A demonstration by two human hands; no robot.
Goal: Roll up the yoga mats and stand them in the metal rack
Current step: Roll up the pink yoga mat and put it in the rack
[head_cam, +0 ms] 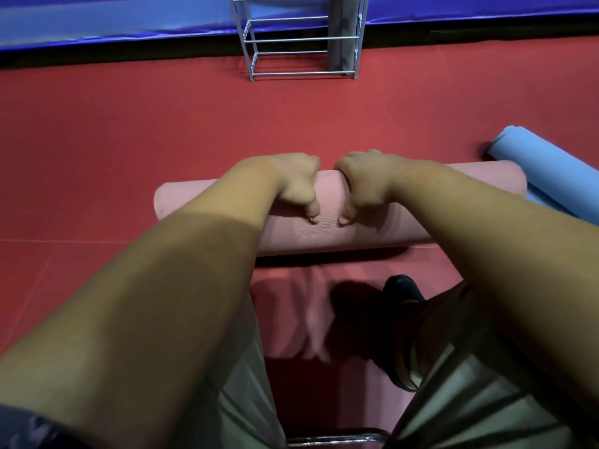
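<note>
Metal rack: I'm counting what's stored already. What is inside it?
One grey rolled mat stands upright at the right end of the metal rack. No other mat shows between the bars; its top is out of frame.

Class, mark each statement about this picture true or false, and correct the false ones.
1. Both the left hand and the right hand grip the pink yoga mat. True.
2. The blue yoga mat stands in the metal rack. False: it lies on the red floor, right of the pink yoga mat.
3. A grey rolled mat stands in the metal rack. True.
4. The pink yoga mat is fully rolled. False: a flat part remains unrolled near the person's legs.
</note>
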